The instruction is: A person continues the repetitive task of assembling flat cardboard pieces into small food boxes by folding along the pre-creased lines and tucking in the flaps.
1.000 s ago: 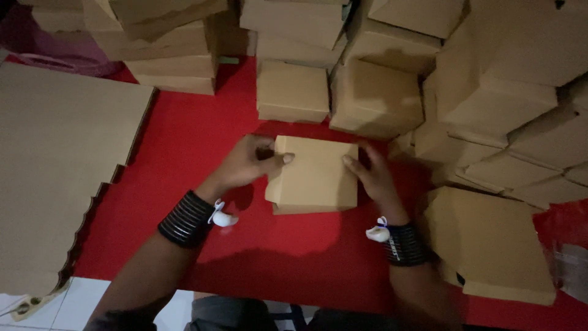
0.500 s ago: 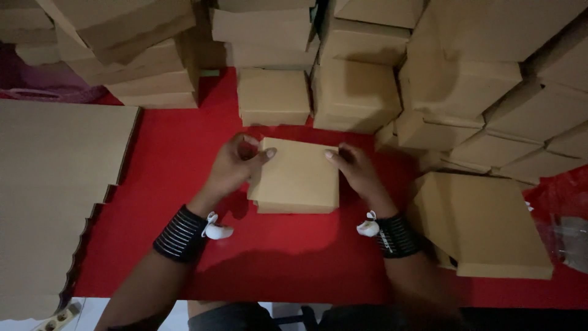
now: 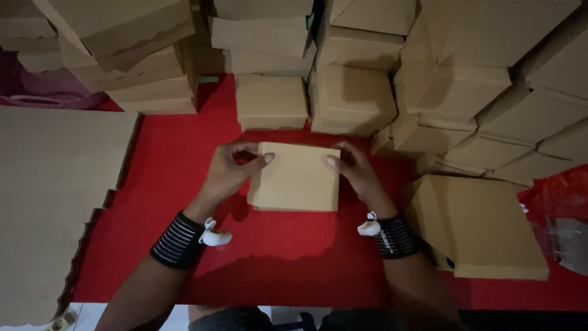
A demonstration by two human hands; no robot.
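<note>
Cardboard box [image 3: 297,178], small and brown, sits flat on the red cloth [image 3: 275,257] at the centre, gripped at its far corners by my left hand [image 3: 229,171] at nine o'clock and my right hand [image 3: 358,175] at three, thumbs pressed on the lid. I judge I'm closing it; next comes firm, even pressure. Finished boxes [image 3: 349,101] are stacked at twelve.

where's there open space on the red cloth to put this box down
Bare red cloth lies in front of the box, between the left hand and right hand. Another strip runs between the flat cardboard sheets and the left hand. The far side and the right are crowded with stacked boxes.
</note>
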